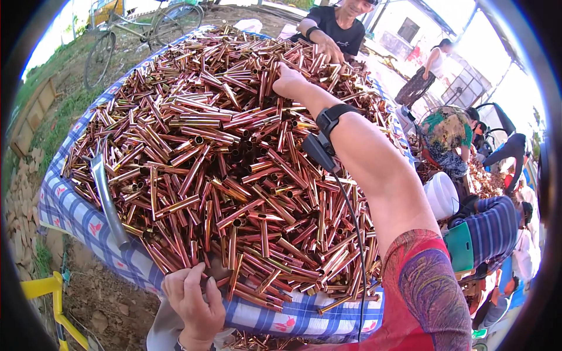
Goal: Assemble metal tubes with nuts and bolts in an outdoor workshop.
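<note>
Raking the heap [202, 126] could spill near-edge copper-coloured tubes [256, 298]; we cannot tell what our left hand [195, 303] or right hand [288, 82] pinches.

The tubes [287, 169] at my left fingers [194, 286] look like smooth, glossy metal with a coppery sheen; the checked cloth [126, 257] beneath them is matt. The curved bar [105, 196] seems smooth, softly shining metal, my wrist strap [341, 110] matt, the bucket [441, 196] smooth plastic.
</note>
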The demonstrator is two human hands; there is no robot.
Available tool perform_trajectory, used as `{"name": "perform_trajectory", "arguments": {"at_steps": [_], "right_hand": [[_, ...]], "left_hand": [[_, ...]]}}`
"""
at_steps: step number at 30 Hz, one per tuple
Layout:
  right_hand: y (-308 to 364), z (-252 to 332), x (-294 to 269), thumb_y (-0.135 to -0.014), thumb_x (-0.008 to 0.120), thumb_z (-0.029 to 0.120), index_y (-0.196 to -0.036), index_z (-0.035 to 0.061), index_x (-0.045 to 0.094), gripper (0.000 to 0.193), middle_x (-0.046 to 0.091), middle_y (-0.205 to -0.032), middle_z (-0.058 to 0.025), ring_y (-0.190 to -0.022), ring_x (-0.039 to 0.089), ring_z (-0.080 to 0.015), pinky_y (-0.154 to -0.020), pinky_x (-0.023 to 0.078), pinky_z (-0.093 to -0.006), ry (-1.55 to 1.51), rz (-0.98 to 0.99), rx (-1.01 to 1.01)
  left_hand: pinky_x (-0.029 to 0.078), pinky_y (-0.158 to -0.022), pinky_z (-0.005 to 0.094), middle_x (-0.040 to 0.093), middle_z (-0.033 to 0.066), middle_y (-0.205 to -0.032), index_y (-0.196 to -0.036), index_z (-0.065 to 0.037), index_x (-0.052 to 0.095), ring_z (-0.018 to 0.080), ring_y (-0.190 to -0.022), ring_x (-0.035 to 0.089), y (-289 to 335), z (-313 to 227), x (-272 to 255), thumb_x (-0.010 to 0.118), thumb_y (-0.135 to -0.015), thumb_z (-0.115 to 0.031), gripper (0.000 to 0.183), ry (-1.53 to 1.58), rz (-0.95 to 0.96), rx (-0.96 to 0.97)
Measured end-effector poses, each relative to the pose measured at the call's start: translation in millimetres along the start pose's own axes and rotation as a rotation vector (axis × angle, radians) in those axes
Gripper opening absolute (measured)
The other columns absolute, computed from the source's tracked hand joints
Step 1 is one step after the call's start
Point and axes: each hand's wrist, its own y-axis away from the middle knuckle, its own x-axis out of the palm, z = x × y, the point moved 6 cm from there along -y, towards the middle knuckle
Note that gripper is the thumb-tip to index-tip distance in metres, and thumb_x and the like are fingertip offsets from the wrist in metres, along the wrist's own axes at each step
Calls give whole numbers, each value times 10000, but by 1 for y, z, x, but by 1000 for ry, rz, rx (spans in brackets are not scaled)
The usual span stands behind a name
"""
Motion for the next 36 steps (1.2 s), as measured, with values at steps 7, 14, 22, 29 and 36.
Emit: {"name": "perform_trajectory", "arguments": {"at_steps": [7, 14, 22, 29, 36], "right_hand": [[15, 23, 15, -797, 507, 268, -1419, 86, 311, 677, 175, -1487, -274, -1333, 278, -472, -1094, 263, -478, -63, 111, 10], [45, 52, 11, -768, 524, 240, -1459, 119, 236, 759, 105, -1514, -260, -1363, 206, -474, -1115, 209, -470, -42, 103, 2], [69, 119, 15, -836, 461, 321, -1356, 72, 411, 579, 273, -1456, -249, -1371, 247, -373, -1099, 172, -538, -33, 125, -257], [84, 179, 27, -858, 453, 253, -1150, -1, 573, 405, 502, -1290, -198, -1262, 401, -356, -1066, 291, -466, -136, -3, -675], [47, 71, -43, -849, 535, 282, -1072, 34, 622, 345, 637, -1032, -219, -966, 615, -358, -860, 476, -413, -223, -358, -333]], "left_hand": [[368, -820, 406, 526, 133, -917, -1066, 2, 554, 306, -867, 495, -1, -1, 0, 569, -784, -40, 286, -2, 42, -4], [359, -782, 399, 515, 113, -889, -1050, -6, 575, 287, -834, 488, -1, -1, 0, 614, -755, -60, 303, -11, -5, 21], [356, -788, 400, 517, 112, -896, -1052, -19, 575, 288, -839, 485, 0, 1, 1, 614, -760, -61, 298, -4, -8, 10], [355, -785, 400, 513, 106, -895, -1057, -26, 579, 286, -839, 484, 1, 2, 1, 618, -757, -64, 305, 18, 24, 1], [350, -773, 381, 518, 77, -879, -1061, -42, 590, 261, -821, 489, 0, 3, 0, 621, -731, -73, 333, 0, 0, 20]]}}
